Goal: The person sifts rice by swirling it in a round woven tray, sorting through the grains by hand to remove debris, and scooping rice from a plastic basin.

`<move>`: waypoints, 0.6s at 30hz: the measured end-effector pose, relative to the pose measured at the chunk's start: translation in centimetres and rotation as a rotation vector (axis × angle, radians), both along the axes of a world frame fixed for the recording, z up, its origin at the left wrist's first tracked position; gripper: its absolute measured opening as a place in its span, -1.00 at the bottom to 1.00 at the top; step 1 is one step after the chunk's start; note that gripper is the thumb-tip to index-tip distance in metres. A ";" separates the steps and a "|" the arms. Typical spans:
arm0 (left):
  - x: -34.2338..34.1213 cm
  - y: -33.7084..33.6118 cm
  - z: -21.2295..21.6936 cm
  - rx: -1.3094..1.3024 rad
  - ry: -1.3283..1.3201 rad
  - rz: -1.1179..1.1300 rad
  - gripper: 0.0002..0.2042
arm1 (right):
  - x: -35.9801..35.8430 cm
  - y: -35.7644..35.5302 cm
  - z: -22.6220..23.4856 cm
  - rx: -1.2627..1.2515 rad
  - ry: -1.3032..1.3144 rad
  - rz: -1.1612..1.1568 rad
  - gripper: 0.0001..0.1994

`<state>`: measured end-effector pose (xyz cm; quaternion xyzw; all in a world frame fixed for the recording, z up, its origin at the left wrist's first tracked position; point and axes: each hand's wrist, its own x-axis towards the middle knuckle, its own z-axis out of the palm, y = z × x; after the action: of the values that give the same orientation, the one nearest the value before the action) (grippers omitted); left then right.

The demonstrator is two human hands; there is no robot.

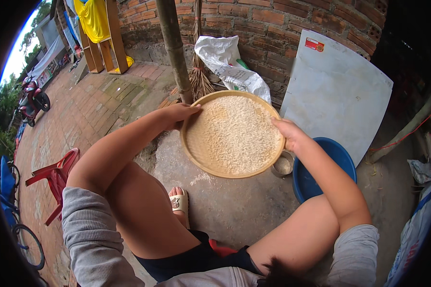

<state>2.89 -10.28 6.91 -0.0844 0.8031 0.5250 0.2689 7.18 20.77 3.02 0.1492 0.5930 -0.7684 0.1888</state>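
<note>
Held out in front of me over the concrete floor is a round, shallow woven winnowing basket (192,143) with a pale rim. A wide layer of whitish grain (244,131), which looks like rice, covers most of it, thinner toward the left side. My left hand (181,115) grips the rim at the upper left, thumb over the edge. On the right rim, my right hand (289,133) has its thumb on top and its other fingers partly hidden below. Just under the basket's right edge stands a small metal bowl (283,165), partly covered by it.
A blue plastic basin (325,148) sits right of the bowl, partly behind my right forearm. A grey sheet (337,91) leans on the brick wall (273,24), near a white sack (232,64), a straw broom (199,79) and a pole (175,48). An overturned red stool (57,182) lies left.
</note>
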 end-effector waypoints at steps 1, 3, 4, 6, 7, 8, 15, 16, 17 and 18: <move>-0.6 -2.0 -0.6 -0.086 -0.070 0.020 -0.58 | 0.3 -2.3 -0.5 0.044 0.075 0.039 -0.67; -1.0 -3.1 -1.1 -0.251 -0.101 0.084 -0.61 | 0.8 -4.2 -0.7 0.109 0.152 0.071 -0.68; -0.8 -3.4 -1.2 -0.327 -0.090 0.112 -0.62 | 1.0 -4.7 -0.5 0.048 0.084 0.021 -0.68; -0.7 -2.6 -1.7 -0.171 -0.048 0.140 -0.64 | 0.7 -4.3 -0.3 -0.014 0.021 -0.037 -0.67; -0.6 -1.8 -2.0 -0.021 -0.008 0.164 -0.66 | -0.2 -2.2 -0.7 0.031 0.017 0.000 -0.67; -0.6 -0.6 -2.2 0.043 0.073 0.111 -0.69 | -1.0 -0.2 -1.3 0.070 0.011 0.035 -0.66; -0.3 0.7 0.9 0.094 0.128 0.069 -0.72 | -0.1 0.7 -0.1 -0.003 0.059 0.049 -0.66; -1.3 -0.2 0.8 0.100 0.081 0.051 -0.69 | 1.2 0.0 1.6 0.023 0.058 0.049 -0.66; -2.2 -2.7 0.4 0.034 0.007 0.029 -0.69 | 2.4 -1.7 3.2 0.001 0.085 0.108 -0.66; -2.7 -3.6 0.2 -0.025 -0.065 -0.017 -0.68 | 3.3 -2.7 4.2 -0.014 0.114 0.144 -0.66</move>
<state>0.19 -13.92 7.11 -0.0979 0.8012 0.5096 0.2981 10.51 18.05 7.23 0.0609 0.6066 -0.7642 0.2107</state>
